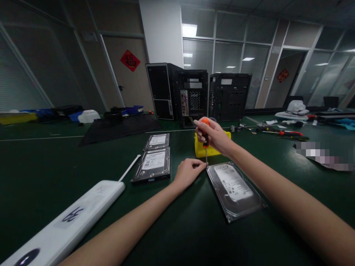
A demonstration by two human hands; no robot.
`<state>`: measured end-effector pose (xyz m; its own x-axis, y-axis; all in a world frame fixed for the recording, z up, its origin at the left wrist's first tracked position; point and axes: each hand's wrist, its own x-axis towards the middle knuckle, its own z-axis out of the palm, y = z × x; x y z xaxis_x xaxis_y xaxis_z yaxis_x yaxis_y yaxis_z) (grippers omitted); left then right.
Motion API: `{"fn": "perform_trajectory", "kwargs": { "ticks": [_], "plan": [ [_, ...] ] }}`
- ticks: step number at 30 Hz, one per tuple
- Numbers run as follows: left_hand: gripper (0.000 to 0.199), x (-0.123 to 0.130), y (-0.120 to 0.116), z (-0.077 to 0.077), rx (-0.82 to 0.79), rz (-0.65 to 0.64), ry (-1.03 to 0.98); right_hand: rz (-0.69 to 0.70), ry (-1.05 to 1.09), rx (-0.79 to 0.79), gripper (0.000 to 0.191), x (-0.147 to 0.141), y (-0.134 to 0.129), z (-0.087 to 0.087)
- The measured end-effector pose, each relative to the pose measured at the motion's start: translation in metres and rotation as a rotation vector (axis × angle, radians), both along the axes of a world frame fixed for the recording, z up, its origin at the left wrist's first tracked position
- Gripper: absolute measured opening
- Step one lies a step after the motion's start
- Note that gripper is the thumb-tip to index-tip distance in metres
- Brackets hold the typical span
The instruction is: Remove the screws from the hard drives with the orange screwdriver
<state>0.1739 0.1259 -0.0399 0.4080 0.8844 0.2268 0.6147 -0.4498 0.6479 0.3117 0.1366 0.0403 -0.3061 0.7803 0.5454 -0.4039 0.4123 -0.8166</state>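
Note:
A screwdriver point(205, 141) with an orange and black handle stands nearly upright in my right hand point(217, 136), whose fingers are wrapped round the handle. Its tip meets the upper left corner of a hard drive point(233, 184), which lies label up on the green table. My left hand point(188, 171) rests beside that corner, thumb and fingertips pinched together at the screwdriver's tip. Whatever is between those fingertips is too small to make out. Just behind, partly covered by my right hand, is a yellow bin point(200, 149).
Two more hard drives, a near one point(152, 162) and a far one point(157, 141), lie left of my hands. A white power strip point(74, 218) runs along the front left. Computer cases point(230, 96) stand at the back. Red-handled pliers point(288, 133) lie right, near a pixelated object point(318, 155).

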Motion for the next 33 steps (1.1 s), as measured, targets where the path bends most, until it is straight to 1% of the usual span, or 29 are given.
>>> {"fn": "perform_trajectory", "kwargs": {
  "ticks": [3, 5, 8, 10, 16, 21, 26, 31, 33],
  "plan": [
    [0.033, 0.0, 0.0004, -0.0002, -0.003, -0.002, 0.001, -0.038, 0.053, 0.039, 0.019, -0.0005, 0.0019, -0.0021],
    [0.033, 0.0, 0.0006, -0.0004, -0.005, 0.0, 0.002, -0.035, 0.063, 0.025, 0.016, -0.0006, 0.0016, -0.0022],
    [0.033, 0.0, 0.0005, -0.0002, -0.003, 0.002, 0.004, 0.007, 0.052, -0.018, 0.023, 0.0001, 0.0, -0.0012],
    [0.033, 0.0, 0.0004, 0.0003, -0.001, 0.004, 0.005, 0.017, 0.06, -0.027, 0.026, 0.001, 0.0001, -0.001],
    [0.035, 0.0007, 0.0004, 0.0009, 0.003, 0.01, 0.012, -0.07, 0.108, -0.013, 0.023, 0.0038, 0.0047, -0.004],
    [0.034, 0.0006, -0.001, 0.0013, 0.003, 0.012, 0.015, -0.089, 0.107, 0.029, 0.023, 0.0029, 0.0018, -0.0051],
    [0.034, -0.0001, -0.002, 0.002, -0.003, 0.007, 0.013, -0.13, 0.107, 0.001, 0.026, 0.0019, 0.0002, -0.0058],
    [0.036, 0.0005, -0.0031, 0.0045, -0.01, 0.0, 0.011, -0.118, 0.114, 0.0, 0.022, 0.0006, 0.0009, -0.0049],
    [0.036, 0.0007, -0.0038, 0.0061, -0.011, 0.001, 0.011, -0.1, 0.121, -0.002, 0.027, -0.0001, 0.0013, -0.0041]
  ]
}}
